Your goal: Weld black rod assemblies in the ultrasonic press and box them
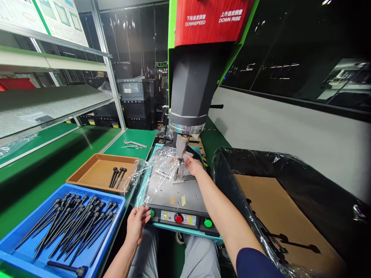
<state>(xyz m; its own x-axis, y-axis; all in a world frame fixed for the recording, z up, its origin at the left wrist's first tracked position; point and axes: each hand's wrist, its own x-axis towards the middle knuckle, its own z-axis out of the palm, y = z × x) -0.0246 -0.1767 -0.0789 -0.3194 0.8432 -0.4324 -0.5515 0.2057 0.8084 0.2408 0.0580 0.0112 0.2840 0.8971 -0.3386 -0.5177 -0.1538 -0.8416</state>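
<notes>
Left hand (136, 224) pinches clear plastic film (164, 155); right hand (194, 165) is beside the metal fixture (180, 173), its grip I cannot tell.

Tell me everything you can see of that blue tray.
The blue tray looks like plastic: rectangular, shallow, with raised walls. It rests on the green bench, partly cut off by the picture's edge, close beside the brown tray. Many black screw-like rods lie piled in it, heads mostly toward the far end. The left hand is apart from it.
</notes>
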